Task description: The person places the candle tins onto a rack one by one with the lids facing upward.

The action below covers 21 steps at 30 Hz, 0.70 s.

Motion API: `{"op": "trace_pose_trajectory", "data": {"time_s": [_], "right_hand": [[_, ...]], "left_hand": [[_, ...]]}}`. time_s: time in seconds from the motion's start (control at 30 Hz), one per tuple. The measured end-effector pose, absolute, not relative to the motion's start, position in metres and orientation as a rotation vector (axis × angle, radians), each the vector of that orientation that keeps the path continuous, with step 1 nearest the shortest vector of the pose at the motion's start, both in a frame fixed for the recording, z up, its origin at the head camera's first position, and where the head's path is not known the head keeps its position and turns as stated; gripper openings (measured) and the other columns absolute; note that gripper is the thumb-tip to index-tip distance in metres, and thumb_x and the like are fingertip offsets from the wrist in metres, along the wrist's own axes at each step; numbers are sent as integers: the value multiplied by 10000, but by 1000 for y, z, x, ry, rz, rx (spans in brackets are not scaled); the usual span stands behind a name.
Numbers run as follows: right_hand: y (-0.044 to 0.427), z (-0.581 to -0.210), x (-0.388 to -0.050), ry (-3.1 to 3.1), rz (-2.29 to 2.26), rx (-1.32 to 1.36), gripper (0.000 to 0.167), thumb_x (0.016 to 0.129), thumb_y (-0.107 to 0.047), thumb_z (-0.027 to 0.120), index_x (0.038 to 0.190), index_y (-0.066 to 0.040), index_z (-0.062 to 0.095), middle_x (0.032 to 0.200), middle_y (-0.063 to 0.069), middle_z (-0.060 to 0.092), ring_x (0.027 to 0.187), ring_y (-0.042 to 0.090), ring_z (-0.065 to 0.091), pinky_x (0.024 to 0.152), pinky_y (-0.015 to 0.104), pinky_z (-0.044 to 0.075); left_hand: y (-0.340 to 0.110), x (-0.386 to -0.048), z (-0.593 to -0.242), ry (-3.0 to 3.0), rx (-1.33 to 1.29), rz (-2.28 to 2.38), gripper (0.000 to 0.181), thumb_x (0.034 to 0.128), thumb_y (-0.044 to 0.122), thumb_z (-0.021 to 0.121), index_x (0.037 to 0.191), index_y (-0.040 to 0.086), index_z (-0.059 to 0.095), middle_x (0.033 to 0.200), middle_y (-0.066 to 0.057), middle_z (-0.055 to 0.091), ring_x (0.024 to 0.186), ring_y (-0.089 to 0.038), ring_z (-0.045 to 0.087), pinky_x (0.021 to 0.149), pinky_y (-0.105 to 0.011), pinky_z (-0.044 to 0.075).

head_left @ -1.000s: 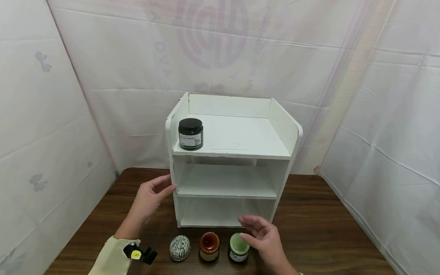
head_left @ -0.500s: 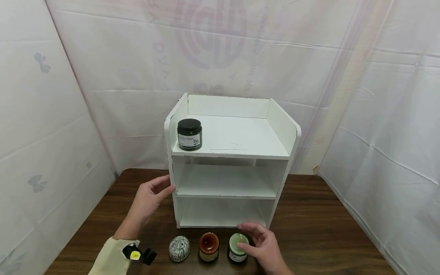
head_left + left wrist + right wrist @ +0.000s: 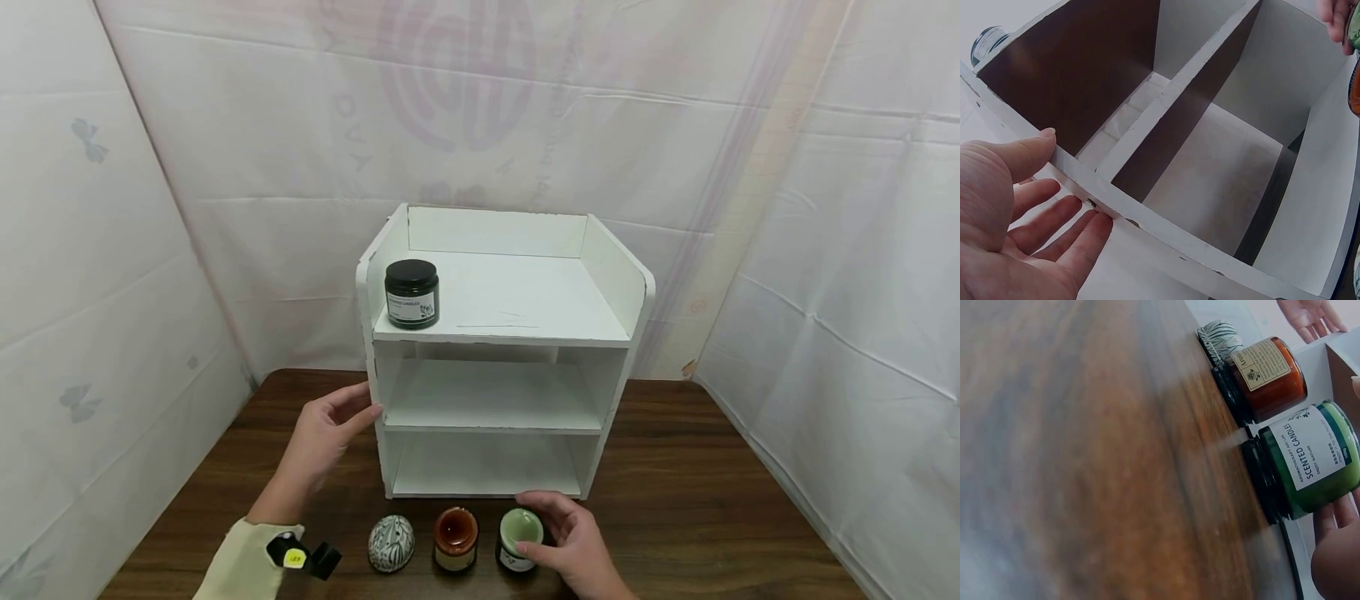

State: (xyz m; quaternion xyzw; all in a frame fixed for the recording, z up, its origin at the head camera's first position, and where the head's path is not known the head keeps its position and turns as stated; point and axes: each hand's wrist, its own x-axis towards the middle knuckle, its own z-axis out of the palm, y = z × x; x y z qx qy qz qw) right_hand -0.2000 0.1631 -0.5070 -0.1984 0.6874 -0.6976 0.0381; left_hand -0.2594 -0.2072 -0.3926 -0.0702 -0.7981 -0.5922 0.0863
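The right hand [image 3: 573,542] holds a green jar [image 3: 520,521] at the near right of the bench [image 3: 660,467], its thumb across the near side of the glass and its fingers bent round the right and far sides. How firmly they press is hard to judge, since the wrist view cuts off much of the hand. The jar stands upright on its black end, just in front of the white shelf unit [image 3: 517,292]; its white label [image 3: 1307,447] reads "Scented Candles".

The left hand [image 3: 318,437] holds the left side of the shelf unit in a loose grip, thumb on the front edge near the middle board and fingers against the outer face.

To the left of the green jar is an amber jar [image 3: 456,537] with a cream label [image 3: 1262,365], also black end down. Farther left lies a rounded object [image 3: 391,543] with a black-and-white pattern. The three form a row along the near side of the bench, apart from one another. A dark jar [image 3: 412,300] with a black lid [image 3: 412,272] stands at the near left corner of the top board. A pale sleeve [image 3: 243,562] covers the left forearm, and white fabric [image 3: 262,150] hangs behind the unit.
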Motion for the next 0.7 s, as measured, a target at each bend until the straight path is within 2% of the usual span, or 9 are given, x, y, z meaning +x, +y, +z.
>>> {"op": "trace_pose_trajectory", "data": {"time_s": [0.17, 0.43, 0.7], "right_hand": [[166, -509, -203, 2083, -2079, -624, 568, 863, -1, 787, 1377, 44, 550, 1411, 204, 594, 1288, 157, 592, 1046, 189, 469], [167, -513, -206, 2038, -2012, -673, 630, 869, -38, 806, 1417, 42, 508, 1465, 345, 476, 1219, 67, 613, 1022, 193, 481], [166, -513, -207, 2041, -1965, -576, 707, 820, -46, 850, 1419, 61, 489, 1466, 322, 487, 1190, 63, 625, 1011, 182, 476]], "left_hand": [[-208, -260, -393, -2381, -205, -1762, 566, 953, 334, 747, 1434, 79, 590, 1376, -163, 652, 1131, -59, 622, 879, -156, 523], [-208, -260, -393, -2372, -213, -1773, 562, 953, 319, 750, 1432, 72, 590, 1375, -170, 649, 1115, -40, 625, 878, -161, 527], [-207, -260, -393, -2376, -211, -1778, 565, 956, 326, 745, 1436, 73, 587, 1377, -168, 647, 1115, -42, 622, 881, -161, 525]]}}
